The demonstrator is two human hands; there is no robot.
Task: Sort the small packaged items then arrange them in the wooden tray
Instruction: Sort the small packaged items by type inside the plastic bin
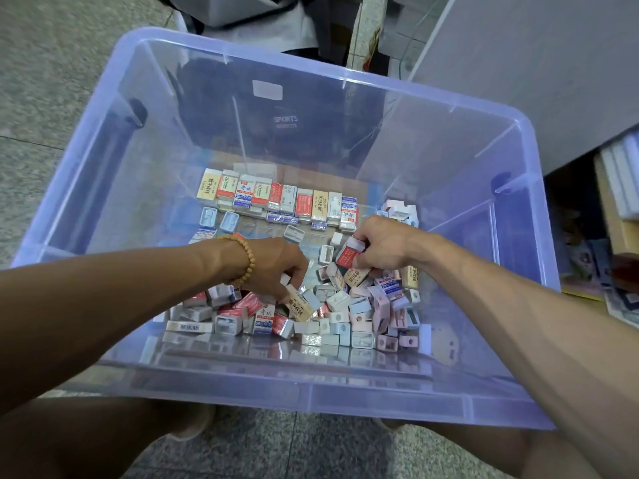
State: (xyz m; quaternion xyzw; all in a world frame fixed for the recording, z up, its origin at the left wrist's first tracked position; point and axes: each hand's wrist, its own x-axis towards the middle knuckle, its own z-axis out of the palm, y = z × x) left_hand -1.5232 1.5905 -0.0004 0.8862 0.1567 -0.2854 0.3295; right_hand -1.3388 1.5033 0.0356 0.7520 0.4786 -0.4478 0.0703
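Note:
A loose heap of small packaged erasers and sharpeners [345, 316] covers the near part of a clear blue plastic bin [332, 395]. A neat row of packaged erasers [280, 200] stands side by side at the far end of the bin floor. My left hand [273, 264], with a bead bracelet on its wrist, reaches into the heap and pinches a beige packaged eraser [301, 307]. My right hand [383, 242] grips a red packaged eraser [350, 255] just above the heap. No wooden tray is visible.
A small stack of pale sharpeners [401, 210] lies in the bin's far right corner. The bin sits on a speckled floor [45, 81] between my knees. A grey cabinet [536, 63] and stacked books [619, 181] stand at the right; a dark bag shows behind the bin.

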